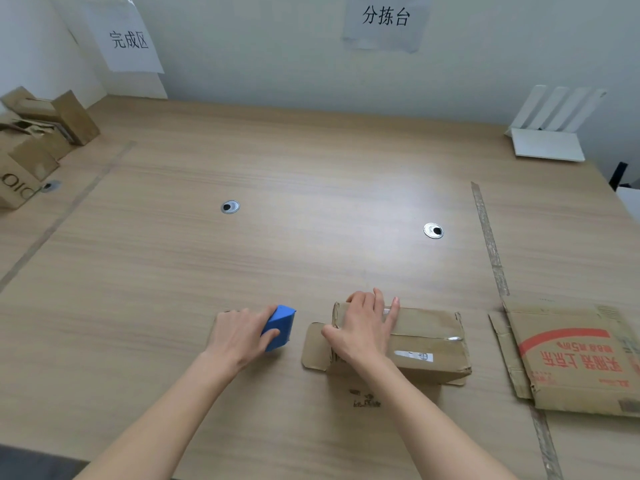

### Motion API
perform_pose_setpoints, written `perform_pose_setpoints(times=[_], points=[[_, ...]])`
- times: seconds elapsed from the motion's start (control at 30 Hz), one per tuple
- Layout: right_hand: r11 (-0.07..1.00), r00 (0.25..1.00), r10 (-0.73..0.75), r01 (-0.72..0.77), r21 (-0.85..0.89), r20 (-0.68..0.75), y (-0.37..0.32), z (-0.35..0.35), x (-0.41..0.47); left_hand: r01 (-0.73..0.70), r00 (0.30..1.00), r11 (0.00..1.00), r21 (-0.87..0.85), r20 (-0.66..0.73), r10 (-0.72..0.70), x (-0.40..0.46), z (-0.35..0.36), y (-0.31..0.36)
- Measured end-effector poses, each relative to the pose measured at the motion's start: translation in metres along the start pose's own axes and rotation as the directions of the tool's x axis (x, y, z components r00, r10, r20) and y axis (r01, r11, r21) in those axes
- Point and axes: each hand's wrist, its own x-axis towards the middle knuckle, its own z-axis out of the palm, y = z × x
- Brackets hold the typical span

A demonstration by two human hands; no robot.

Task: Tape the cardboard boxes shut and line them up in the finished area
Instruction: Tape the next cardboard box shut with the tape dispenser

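**At the near table edge: box and blue tool under two hands**

On the table [311, 174], the right hand [363, 327] presses flat, fingers spread, on the cardboard box [426, 344]; the left hand [239, 336] wraps its grip around a blue dispenser [280, 325] beside it.

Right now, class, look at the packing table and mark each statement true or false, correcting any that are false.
1. The left hand holds a blue tape dispenser. True.
2. The right hand rests on top of the cardboard box. True.
3. The box's flap on the left end is taped shut. False: that flap lies open, flat on the table.
4. A flattened carton with red print lies to the left of the box. False: it lies to the right.
5. Several boxes sit at the far left below a wall sign. True.
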Motion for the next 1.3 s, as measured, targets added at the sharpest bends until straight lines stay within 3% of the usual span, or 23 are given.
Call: perform_pose_setpoints(times=[0.17, 0.37, 0.43, 0.7, 0.87, 0.97, 1.07, 1.17, 1.3], points=[[1.000, 0.999, -0.014, 0.013, -0.029, -0.039, -0.004, 0.009, -0.001, 0.014, 1.000, 1.000, -0.017, 0.002, -0.014, -0.009, 0.005, -0.004], [0.949, 0.958, -0.284, 0.285, 0.136, -0.029, 0.026, -0.007, -0.012, 0.042, 0.999, 0.989, -0.138, -0.026, -0.046, -0.013, 0.007, -0.009], [0.933, 0.935, -0.345, 0.351, 0.084, -0.081, 0.049, -0.013, -0.018, 0.069, 0.996, 0.979, -0.194, -0.035, -0.077, -0.015, 0.019, -0.009], [0.961, 0.968, -0.237, 0.222, -0.164, -0.077, 0.118, -0.009, -0.028, 0.134, 0.982, 0.961, -0.244, -0.100, -0.162, -0.022, 0.065, -0.019], [0.968, 0.974, -0.225, 0.221, -0.117, -0.022, 0.115, -0.014, -0.023, 0.100, 0.988, 0.974, -0.205, -0.099, -0.122, -0.020, 0.068, -0.013], [0.966, 0.971, -0.239, 0.240, -0.100, 0.027, 0.117, -0.020, -0.023, 0.152, 0.978, 0.984, -0.091, -0.128, -0.163, -0.014, 0.061, -0.005], [0.946, 0.954, -0.300, 0.300, 0.121, -0.015, 0.124, -0.022, -0.021, 0.168, 0.944, 0.983, -0.070, -0.275, -0.181, -0.009, 0.036, 0.017], [0.879, 0.935, -0.315, 0.351, 0.324, -0.161, 0.136, -0.028, -0.025, -0.020, 0.956, 0.973, -0.228, -0.289, -0.048, -0.006, 0.010, 0.049], [0.859, 0.937, -0.256, 0.334, 0.388, -0.239, 0.161, -0.031, -0.035, -0.298, 0.947, 0.768, -0.567, -0.275, 0.164, 0.000, -0.021, 0.096]])
